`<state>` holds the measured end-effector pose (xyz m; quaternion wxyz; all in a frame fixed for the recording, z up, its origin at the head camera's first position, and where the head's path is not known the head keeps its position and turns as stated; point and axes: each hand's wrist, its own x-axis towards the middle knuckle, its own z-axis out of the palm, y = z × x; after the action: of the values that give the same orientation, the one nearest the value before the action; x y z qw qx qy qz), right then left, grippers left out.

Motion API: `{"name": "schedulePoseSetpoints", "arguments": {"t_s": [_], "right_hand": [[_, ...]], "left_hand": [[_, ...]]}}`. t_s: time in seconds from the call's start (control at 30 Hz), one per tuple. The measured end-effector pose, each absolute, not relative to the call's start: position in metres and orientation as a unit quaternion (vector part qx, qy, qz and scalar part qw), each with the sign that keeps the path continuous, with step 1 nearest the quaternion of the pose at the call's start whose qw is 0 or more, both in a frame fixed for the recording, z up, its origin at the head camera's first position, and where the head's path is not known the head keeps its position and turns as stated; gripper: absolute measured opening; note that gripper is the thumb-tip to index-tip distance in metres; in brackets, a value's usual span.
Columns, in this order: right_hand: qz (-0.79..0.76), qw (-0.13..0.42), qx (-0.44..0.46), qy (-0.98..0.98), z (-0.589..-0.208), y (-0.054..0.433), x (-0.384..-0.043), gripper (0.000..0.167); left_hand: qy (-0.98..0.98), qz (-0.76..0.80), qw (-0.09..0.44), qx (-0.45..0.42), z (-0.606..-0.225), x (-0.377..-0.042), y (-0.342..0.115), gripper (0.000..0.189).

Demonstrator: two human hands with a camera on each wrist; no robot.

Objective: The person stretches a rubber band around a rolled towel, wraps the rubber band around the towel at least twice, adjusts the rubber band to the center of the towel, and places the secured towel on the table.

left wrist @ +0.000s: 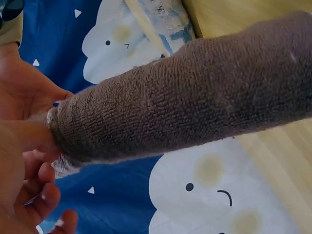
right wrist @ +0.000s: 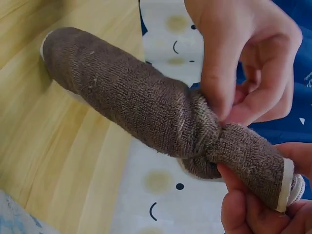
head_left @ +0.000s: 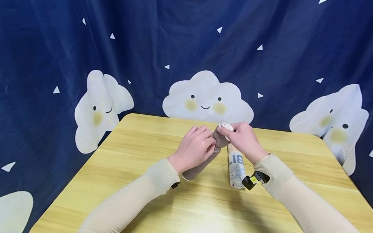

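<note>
A rolled brown terry towel with a pale edge is held up over the far middle of the table, its near end slanting down to the left. My left hand pinches it at a crease; in the right wrist view the towel bends there and a short end sticks out past the crease. That short end, with a white hem, is gripped by my right hand. Just right of it lies a second roll, a whitish towel with blue lettering, partly behind my right hand. In the left wrist view the brown roll hides some fingers.
The wooden table ends at a rounded far edge close beyond my hands. Behind it hangs a dark blue curtain printed with clouds and triangles. A black wrist camera on my right wrist sits close to the whitish roll.
</note>
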<state>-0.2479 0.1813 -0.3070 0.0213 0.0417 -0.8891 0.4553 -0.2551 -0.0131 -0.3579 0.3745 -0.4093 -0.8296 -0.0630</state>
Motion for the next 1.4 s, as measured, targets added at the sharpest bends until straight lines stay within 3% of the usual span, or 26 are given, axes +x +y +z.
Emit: {"name": "schedulePoseSetpoints", "arguments": {"t_s": [0.17,0.4,0.5,0.83,1.07,1.23,1.4], "right_hand": [[0.460,0.021,0.042,-0.887,-0.310,0.183,-0.247,0.047],[0.479,0.027,0.029,-0.877,-0.312,0.186,-0.248,0.045],[0.473,0.034,0.030,-0.880,-0.312,0.186,-0.248,0.047],[0.383,0.072,0.065,-0.918,-0.312,0.189,-0.252,0.038],[0.375,0.038,0.055,-0.924,-0.319,0.197,-0.260,0.042],[0.400,0.016,0.034,-0.916,-0.326,0.204,-0.264,0.045],[0.435,0.027,0.030,-0.900,-0.329,0.205,-0.262,0.049]], "left_hand": [[-0.844,-0.089,0.337,-0.407,-0.364,-0.261,-0.012,0.007],[-0.805,-0.049,0.408,-0.428,-0.366,-0.261,-0.013,0.012],[-0.794,-0.045,0.413,-0.444,-0.367,-0.264,-0.012,0.012],[-0.798,-0.121,0.281,-0.519,-0.361,-0.261,-0.010,0.007],[-0.794,-0.075,0.224,-0.560,-0.368,-0.242,-0.011,0.011],[-0.782,-0.006,0.236,-0.577,-0.383,-0.242,-0.028,0.004],[-0.785,0.027,0.299,-0.542,-0.384,-0.260,-0.054,0.007]]}}
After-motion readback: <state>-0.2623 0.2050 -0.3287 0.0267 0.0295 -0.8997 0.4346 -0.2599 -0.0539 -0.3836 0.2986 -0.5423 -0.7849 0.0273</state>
